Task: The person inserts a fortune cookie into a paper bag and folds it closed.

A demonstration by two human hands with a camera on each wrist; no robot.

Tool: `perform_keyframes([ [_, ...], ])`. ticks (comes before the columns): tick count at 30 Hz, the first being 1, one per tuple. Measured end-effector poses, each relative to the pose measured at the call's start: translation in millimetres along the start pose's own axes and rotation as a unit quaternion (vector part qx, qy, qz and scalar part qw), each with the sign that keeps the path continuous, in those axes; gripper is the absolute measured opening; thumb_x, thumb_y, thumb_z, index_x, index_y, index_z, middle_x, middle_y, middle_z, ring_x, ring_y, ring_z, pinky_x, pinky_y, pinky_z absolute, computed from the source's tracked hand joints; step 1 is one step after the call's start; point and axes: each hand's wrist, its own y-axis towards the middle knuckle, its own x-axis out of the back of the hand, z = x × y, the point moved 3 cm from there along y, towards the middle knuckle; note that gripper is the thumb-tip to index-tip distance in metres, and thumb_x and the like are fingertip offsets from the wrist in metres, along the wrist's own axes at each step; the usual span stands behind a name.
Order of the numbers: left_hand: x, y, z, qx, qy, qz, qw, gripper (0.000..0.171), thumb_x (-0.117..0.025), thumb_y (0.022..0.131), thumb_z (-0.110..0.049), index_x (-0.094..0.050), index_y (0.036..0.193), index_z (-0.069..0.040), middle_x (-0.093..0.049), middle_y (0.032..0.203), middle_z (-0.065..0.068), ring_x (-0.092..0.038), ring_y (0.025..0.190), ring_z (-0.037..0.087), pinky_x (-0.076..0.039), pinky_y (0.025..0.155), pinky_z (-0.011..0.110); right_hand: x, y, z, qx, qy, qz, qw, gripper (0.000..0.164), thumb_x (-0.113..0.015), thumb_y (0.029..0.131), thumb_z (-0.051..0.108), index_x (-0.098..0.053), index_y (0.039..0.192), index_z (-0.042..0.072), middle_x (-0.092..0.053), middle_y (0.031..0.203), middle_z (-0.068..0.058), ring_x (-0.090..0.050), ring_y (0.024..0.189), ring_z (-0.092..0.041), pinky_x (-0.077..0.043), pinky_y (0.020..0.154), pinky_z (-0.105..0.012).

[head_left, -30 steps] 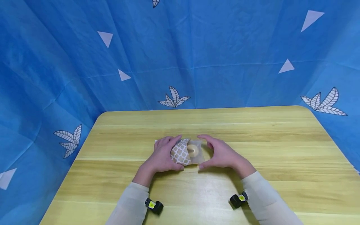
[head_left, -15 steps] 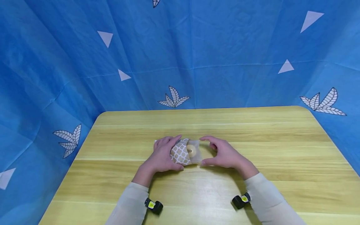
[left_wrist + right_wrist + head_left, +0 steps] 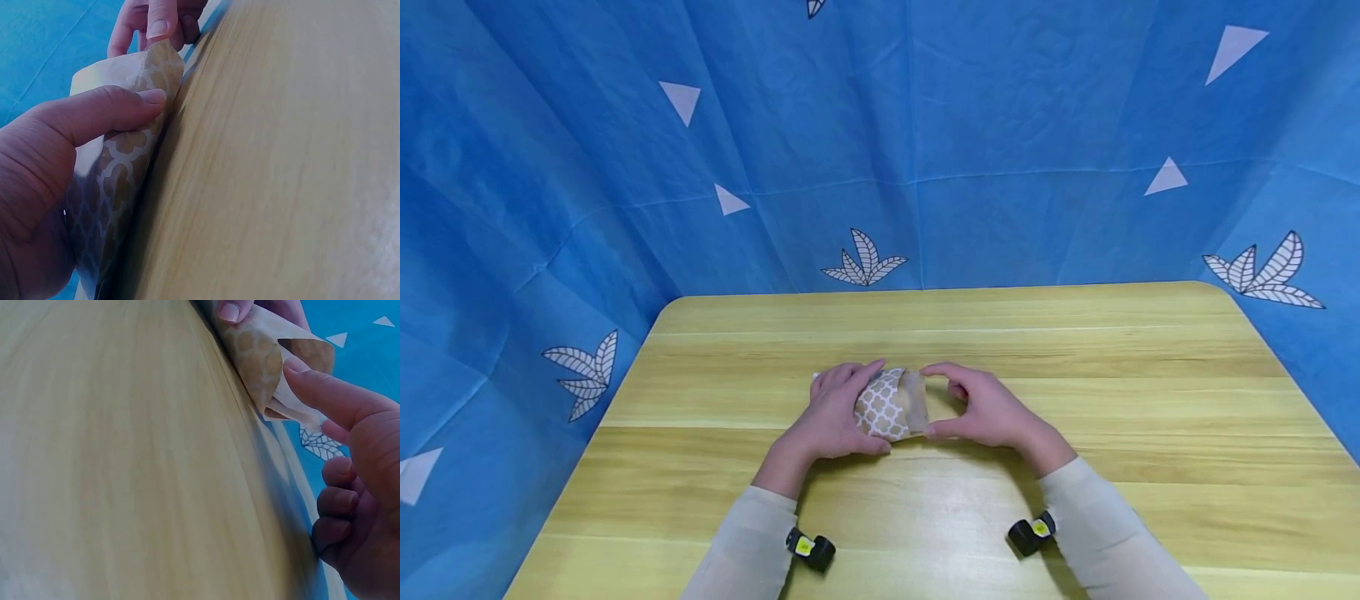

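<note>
In the head view, brown-and-white patterned wrapping paper [image 3: 880, 408] lies as a bundle on the table. My left hand [image 3: 838, 417] grips it from the left, its thumb [image 3: 134, 109] laid along the near side in the left wrist view. At the right end, the paper's plain end flap [image 3: 914, 402] is bent up over the opening, hiding what lies inside. My right hand [image 3: 985, 408] holds this flap between thumb and forefinger at its two corners. In the right wrist view the right thumb [image 3: 331, 394] presses on the flap, the other fingers curled below.
The wooden table [image 3: 1112, 375] extends around the bundle. Behind it and to the left hangs a blue curtain [image 3: 1000, 167] with leaf and triangle prints. A black wrist camera [image 3: 811, 550] sits on the left sleeve, another black camera [image 3: 1030, 535] on the right.
The right hand shifted slightly right, then back left with the flap. The flap has folded inward, covering the round pale thing seen inside before. The left hand stays put.
</note>
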Motion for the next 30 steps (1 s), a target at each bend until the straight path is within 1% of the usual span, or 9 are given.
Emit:
perform_keyframes([
  [6, 1.5, 0.7, -1.2, -0.001, 0.000, -0.002, 1.0000, 0.117, -0.091, 0.058, -0.049, -0.034, 0.157, -0.023, -0.045, 0.141, 0.005, -0.036, 0.133, 0.026, -0.012, 0.112, 0.050, -1.7, 3.6, 4.4, -0.004, 0.003, 0.004, 1.000, 0.078, -0.087, 0.073, 0.049, -0.056, 0.139, 0.022, -0.042, 0.073, -0.005, -0.038, 0.066, -0.014, -0.037, 0.065, -0.035],
  [10, 2.7, 1.1, -1.5, -0.001, 0.000, -0.003, 1.0000, 0.117, -0.092, 0.058, -0.049, -0.035, 0.157, -0.022, -0.046, 0.141, 0.006, -0.036, 0.133, 0.026, -0.013, 0.112, 0.049, -1.3, 4.1, 3.9, -0.002, 0.010, 0.001, 1.000, 0.078, -0.088, 0.072, 0.048, -0.057, 0.138, 0.022, -0.039, 0.072, -0.003, -0.037, 0.067, -0.014, -0.037, 0.066, -0.035],
  [16, 3.5, 0.4, -1.5, -0.003, 0.002, -0.005, 1.0000, 0.117, -0.092, 0.058, -0.049, -0.034, 0.157, -0.023, -0.046, 0.142, 0.006, -0.036, 0.133, 0.026, -0.014, 0.112, 0.049, -1.4, 2.6, 1.6, 0.016, 0.033, -0.009, 0.999, 0.068, -0.088, 0.077, 0.036, -0.061, 0.138, 0.020, -0.035, 0.067, -0.002, -0.035, 0.062, -0.012, -0.038, 0.063, -0.032],
  [21, 1.3, 0.3, -0.2, -0.002, -0.001, -0.005, 1.0000, 0.117, -0.092, 0.058, -0.049, -0.034, 0.157, -0.023, -0.046, 0.142, 0.006, -0.036, 0.133, 0.026, -0.013, 0.112, 0.049, -4.1, 1.7, -0.3, 0.004, 0.038, -0.007, 0.999, 0.066, -0.087, 0.079, 0.034, -0.062, 0.138, 0.021, -0.033, 0.066, 0.003, -0.038, 0.062, -0.011, -0.040, 0.062, -0.031],
  [22, 0.9, 0.3, 0.1, -0.002, -0.001, -0.005, 1.0000, 0.118, -0.092, 0.058, -0.049, -0.034, 0.157, -0.023, -0.045, 0.142, 0.006, -0.036, 0.133, 0.026, -0.013, 0.112, 0.049, -4.4, 1.3, -0.5, 0.001, 0.037, -0.008, 0.999, 0.066, -0.087, 0.079, 0.034, -0.062, 0.138, 0.021, -0.037, 0.068, 0.003, -0.039, 0.063, -0.012, -0.041, 0.063, -0.031],
  [24, 0.2, 0.4, 0.7, -0.002, -0.002, -0.007, 1.0000, 0.118, -0.092, 0.058, -0.049, -0.034, 0.157, -0.023, -0.046, 0.142, 0.006, -0.036, 0.133, 0.026, -0.013, 0.112, 0.049, -4.6, 0.7, -0.8, -0.002, 0.038, -0.010, 0.999, 0.066, -0.087, 0.079, 0.034, -0.062, 0.139, 0.021, -0.052, 0.077, 0.004, -0.043, 0.068, -0.013, -0.043, 0.066, -0.032],
  [26, 0.2, 0.4, 0.8, -0.003, -0.003, -0.008, 1.0000, 0.117, -0.092, 0.058, -0.049, -0.035, 0.157, -0.022, -0.046, 0.142, 0.006, -0.036, 0.133, 0.026, -0.013, 0.112, 0.049, -4.2, 0.1, -0.5, -0.003, 0.037, -0.011, 0.999, 0.066, -0.087, 0.078, 0.035, -0.062, 0.139, 0.021, -0.065, 0.096, 0.004, -0.048, 0.074, -0.015, -0.045, 0.070, -0.033],
  [28, 0.3, 0.4, 1.0, -0.004, -0.003, -0.010, 0.9999, 0.117, -0.092, 0.058, -0.049, -0.035, 0.157, -0.022, -0.046, 0.141, 0.006, -0.036, 0.133, 0.026, -0.013, 0.112, 0.049, -3.5, -0.2, 0.5, 0.000, 0.036, -0.015, 0.999, 0.067, -0.087, 0.078, 0.034, -0.062, 0.139, 0.020, -0.067, 0.117, 0.004, -0.053, 0.082, -0.017, -0.047, 0.075, -0.034],
  [30, 0.3, 0.4, 1.0, -0.006, -0.004, -0.011, 0.9999, 0.117, -0.092, 0.058, -0.049, -0.035, 0.157, -0.022, -0.046, 0.141, 0.006, -0.036, 0.133, 0.026, -0.013, 0.112, 0.049, -3.5, -0.2, 1.1, 0.002, 0.036, -0.018, 0.999, 0.067, -0.088, 0.077, 0.033, -0.063, 0.138, 0.020, -0.066, 0.123, 0.004, -0.055, 0.085, -0.019, -0.048, 0.076, -0.035],
])
